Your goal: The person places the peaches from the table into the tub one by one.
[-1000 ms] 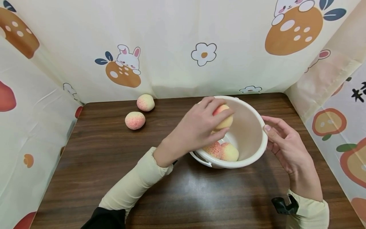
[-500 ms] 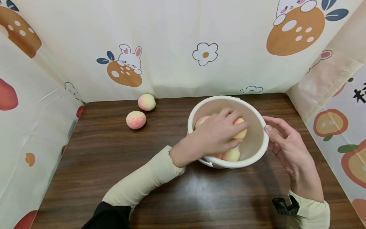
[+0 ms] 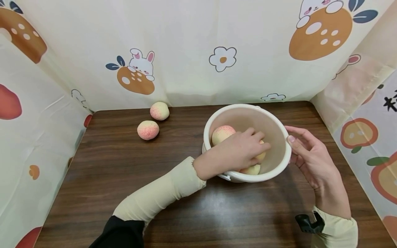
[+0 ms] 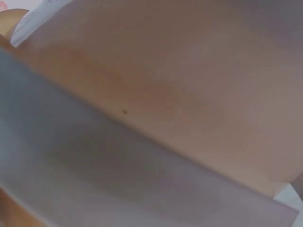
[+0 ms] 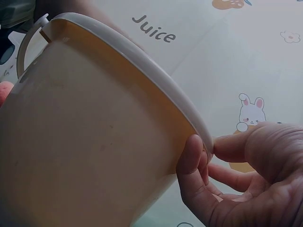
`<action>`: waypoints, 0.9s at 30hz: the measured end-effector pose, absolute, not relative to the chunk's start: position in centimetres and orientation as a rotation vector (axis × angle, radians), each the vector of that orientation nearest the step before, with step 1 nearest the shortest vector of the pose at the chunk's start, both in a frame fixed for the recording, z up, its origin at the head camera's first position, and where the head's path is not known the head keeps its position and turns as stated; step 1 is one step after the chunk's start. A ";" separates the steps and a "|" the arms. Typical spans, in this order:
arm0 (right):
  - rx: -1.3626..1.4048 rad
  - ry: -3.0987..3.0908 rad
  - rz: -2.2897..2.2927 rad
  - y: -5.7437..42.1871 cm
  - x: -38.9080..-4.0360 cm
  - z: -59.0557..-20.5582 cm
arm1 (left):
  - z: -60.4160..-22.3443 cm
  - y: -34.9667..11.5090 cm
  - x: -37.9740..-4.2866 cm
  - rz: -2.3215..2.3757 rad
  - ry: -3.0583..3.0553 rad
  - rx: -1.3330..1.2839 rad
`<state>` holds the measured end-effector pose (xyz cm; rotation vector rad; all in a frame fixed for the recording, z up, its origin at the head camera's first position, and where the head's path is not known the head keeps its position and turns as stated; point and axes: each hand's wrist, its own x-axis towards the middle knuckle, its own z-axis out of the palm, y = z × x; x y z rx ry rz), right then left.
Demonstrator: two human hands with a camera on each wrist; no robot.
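A white bucket stands on the table at right of centre, with several pink-and-yellow peaches in it. My left hand reaches inside, fingers curled over a peach low in the bucket. Beside the wrist lies another peach, and a yellowish one shows below the hand. At the bucket's right side, my right hand pinches the rim between thumb and fingers; the right wrist view also shows this grip on the bucket wall. A pale, blurred surface fills most of the left wrist view.
Two peaches, a nearer one and a farther one, lie at the back left of the dark wooden table. A printed curtain hangs behind the table and along both sides. The bucket's handle hangs at its side.
My left hand has moved right and down into the bucket with the peach, uncovering another peach at the bucket's left. My right hand has stayed on the rim.
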<state>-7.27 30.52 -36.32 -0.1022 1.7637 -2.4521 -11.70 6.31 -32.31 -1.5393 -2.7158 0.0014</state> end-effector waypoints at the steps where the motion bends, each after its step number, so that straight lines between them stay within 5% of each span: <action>1: -0.103 1.764 -2.453 30.5 -7.3 -36.3 | -32.3 6.4 -11.7 0.011 -2.717 -1.545; 27: -0.083 1.756 -2.455 30.4 -7.2 -36.2 | -32.1 6.5 -12.0 0.007 -2.833 -1.556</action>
